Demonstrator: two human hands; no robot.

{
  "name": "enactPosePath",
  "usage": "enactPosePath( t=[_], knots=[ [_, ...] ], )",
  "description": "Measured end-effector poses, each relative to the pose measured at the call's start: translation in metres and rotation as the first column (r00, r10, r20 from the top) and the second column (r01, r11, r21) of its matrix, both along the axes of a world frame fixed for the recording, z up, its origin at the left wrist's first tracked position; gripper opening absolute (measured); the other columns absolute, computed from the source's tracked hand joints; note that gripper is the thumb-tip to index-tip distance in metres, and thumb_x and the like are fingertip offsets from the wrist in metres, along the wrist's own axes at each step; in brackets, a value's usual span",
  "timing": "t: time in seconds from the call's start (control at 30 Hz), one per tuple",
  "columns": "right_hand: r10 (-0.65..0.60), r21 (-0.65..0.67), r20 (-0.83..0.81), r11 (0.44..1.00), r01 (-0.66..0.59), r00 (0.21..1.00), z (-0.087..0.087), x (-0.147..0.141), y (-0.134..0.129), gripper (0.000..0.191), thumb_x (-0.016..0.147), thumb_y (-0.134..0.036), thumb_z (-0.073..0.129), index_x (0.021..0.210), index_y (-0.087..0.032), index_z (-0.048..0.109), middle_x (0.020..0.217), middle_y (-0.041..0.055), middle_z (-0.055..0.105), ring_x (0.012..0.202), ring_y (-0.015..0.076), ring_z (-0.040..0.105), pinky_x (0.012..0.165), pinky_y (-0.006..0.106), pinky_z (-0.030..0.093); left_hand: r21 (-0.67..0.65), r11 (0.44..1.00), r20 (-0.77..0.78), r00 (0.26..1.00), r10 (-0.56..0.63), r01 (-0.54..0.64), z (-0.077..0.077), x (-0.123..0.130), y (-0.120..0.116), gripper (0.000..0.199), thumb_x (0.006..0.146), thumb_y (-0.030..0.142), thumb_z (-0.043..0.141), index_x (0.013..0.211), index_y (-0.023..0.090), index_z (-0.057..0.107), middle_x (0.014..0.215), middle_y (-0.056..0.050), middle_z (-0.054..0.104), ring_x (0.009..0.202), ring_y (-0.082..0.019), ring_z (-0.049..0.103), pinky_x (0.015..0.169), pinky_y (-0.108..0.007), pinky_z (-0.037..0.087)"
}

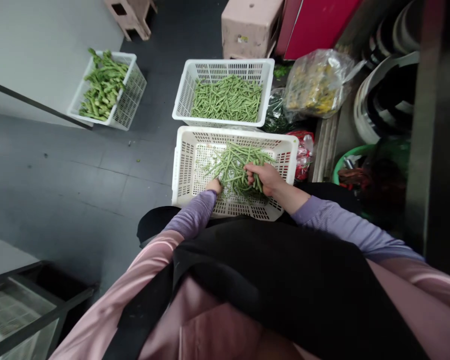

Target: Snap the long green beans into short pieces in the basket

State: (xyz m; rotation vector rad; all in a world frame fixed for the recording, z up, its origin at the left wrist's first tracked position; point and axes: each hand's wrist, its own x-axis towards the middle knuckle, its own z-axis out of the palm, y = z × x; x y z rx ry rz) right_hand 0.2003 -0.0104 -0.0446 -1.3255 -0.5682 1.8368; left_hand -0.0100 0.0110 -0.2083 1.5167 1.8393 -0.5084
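Right in front of me stands a white plastic basket (187, 172) with loose long green beans (234, 157) heaped in its middle and right. My right hand (264, 177) is closed around a bunch of green beans (258, 184), whose ends stick out above and below the fist. Low in the basket, at the near left edge of the heap, is my left hand (214, 186). Its fingers are mostly hidden by the wrist and the beans, so what it holds does not show.
Behind stands a second white basket (180, 102) of short cut beans (228, 97). A third basket (129, 100) at left holds knobbly green stems (103, 90). At right are a clear bag (317, 82) of yellowish pieces, a red bag (303, 155), a green tub (341, 165) and a stool (247, 30).
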Motion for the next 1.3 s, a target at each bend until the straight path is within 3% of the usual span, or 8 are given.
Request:
enactPosePath(
  t=[0.27,0.4,0.6,0.77,0.93,1.07,1.2,1.3],
  knots=[
    [0.041,0.099,0.056,0.994,-0.047,0.998,-0.007,0.007,-0.002,0.023,0.073,-0.030,0.073,0.072,-0.020,0.052,0.055,-0.0059,0.047,0.045,0.0081,0.043,0.046,0.024,0.042,0.050,0.998,-0.042,0.999,0.027,-0.025,0.026,-0.006,0.004,0.045,0.089,0.025,0.058,0.132,0.012,0.063,0.126,-0.021,0.068,0.118,-0.029,0.065,0.096,-0.033,0.050],
    [0.064,0.169,0.127,0.982,-0.085,0.990,-0.013,0.006,0.008,0.018,0.076,-0.029,0.073,0.073,-0.021,0.057,0.050,-0.0066,0.046,0.045,0.0095,0.043,0.046,0.025,0.041,0.225,0.958,0.014,0.982,-0.186,0.178,0.083,-0.018,0.003,0.041,0.092,0.019,0.051,0.129,0.020,0.069,0.121,-0.015,0.071,0.115,-0.027,0.066,0.101,-0.034,0.048],
    [0.438,0.217,0.277,0.839,-0.500,0.855,-0.002,0.001,0.006,0.027,0.073,-0.030,0.081,0.065,-0.019,0.058,0.046,-0.0046,0.047,0.044,0.0099,0.043,0.044,0.024,0.033,0.615,0.672,0.123,0.791,-0.599,0.413,0.174,0.006,0.000,0.033,0.085,0.016,0.053,0.107,0.020,0.077,0.106,-0.008,0.072,0.096,-0.022,0.069,0.091,-0.034,0.054],
    [0.425,0.305,0.132,0.842,-0.445,0.896,0.010,0.002,0.004,0.028,0.078,-0.035,0.077,0.067,-0.020,0.056,0.053,-0.0028,0.050,0.048,0.0102,0.043,0.044,0.025,0.037,0.809,0.587,0.357,0.795,-0.490,-0.002,0.198,0.028,-0.010,0.032,0.082,0.015,0.056,0.110,0.018,0.070,0.113,-0.010,0.068,0.090,-0.018,0.067,0.083,-0.034,0.057],
    [0.267,0.323,0.081,0.904,-0.279,0.960,0.009,0.004,0.003,0.021,0.081,-0.033,0.073,0.074,-0.020,0.058,0.057,-0.0020,0.052,0.049,0.0100,0.041,0.043,0.025,0.038,0.260,0.912,0.798,0.603,-0.016,-0.319,0.190,0.035,-0.044,0.028,0.093,0.041,0.054,0.088,0.016,0.065,0.074,-0.005,0.065,0.047,-0.009,0.050,0.042,-0.023,0.042],
    [0.199,0.349,0.078,0.913,-0.214,0.977,0.009,0.003,0.002,0.023,0.079,-0.030,0.076,0.074,-0.020,0.055,0.059,-0.0032,0.052,0.047,0.0088,0.042,0.042,0.024,0.037,0.048,0.953,0.872,0.477,0.107,-0.300,0.187,0.042,-0.064,0.043,0.094,0.054,0.049,0.076,0.017,0.060,0.057,0.001,0.054,0.038,-0.007,0.036,0.036,-0.021,0.030],
    [0.127,0.268,0.008,0.955,-0.124,0.992,0.006,0.005,0.006,0.029,0.080,-0.031,0.076,0.073,-0.021,0.050,0.056,-0.0050,0.047,0.045,0.0079,0.041,0.041,0.022,0.036,0.654,0.688,0.662,0.679,-0.318,-0.315,0.200,0.046,-0.070,0.031,0.095,0.042,0.053,0.079,0.019,0.065,0.066,-0.003,0.061,0.061,-0.013,0.057,0.059,-0.027,0.050],
    [0.225,0.254,-0.063,0.946,-0.202,0.972,0.006,0.010,0.007,0.028,0.078,-0.033,0.077,0.073,-0.020,0.053,0.053,-0.0055,0.046,0.044,0.0078,0.040,0.041,0.022,0.036,0.838,0.500,0.449,0.798,-0.402,-0.219,0.210,0.043,-0.066,0.015,0.088,0.030,0.061,0.092,0.019,0.071,0.093,-0.008,0.068,0.086,-0.018,0.063,0.080,-0.032,0.053]
  ],
)
